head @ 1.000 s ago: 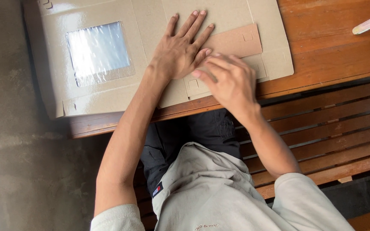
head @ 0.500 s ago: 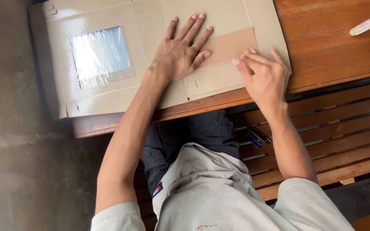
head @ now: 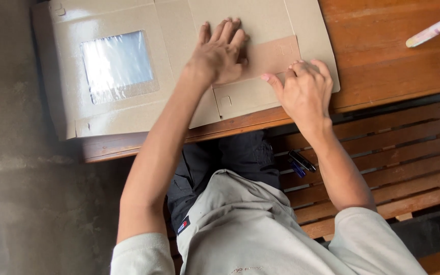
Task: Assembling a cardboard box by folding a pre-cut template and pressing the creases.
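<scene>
A flat, unfolded brown cardboard box blank [head: 128, 102] with a clear plastic window [head: 116, 65] lies on a wooden table [head: 398, 66]. My left hand [head: 219, 52] presses flat on the middle of the cardboard, fingers spread slightly. My right hand [head: 305, 91] rests on the cardboard's right near edge, fingers curled over a folded flap [head: 268, 56], thumb pointing left. Neither hand lifts the cardboard off the table.
A light-coloured pen-like stick [head: 431, 30] lies at the table's far right. I sit on a slatted wooden bench [head: 398, 153], where a dark and blue small object [head: 299, 163] lies beside my leg. Grey concrete floor [head: 21, 193] is at the left.
My right hand slid rightward along the cardboard's near edge, from beside my left hand to the right flap. My left hand stayed pressed in place.
</scene>
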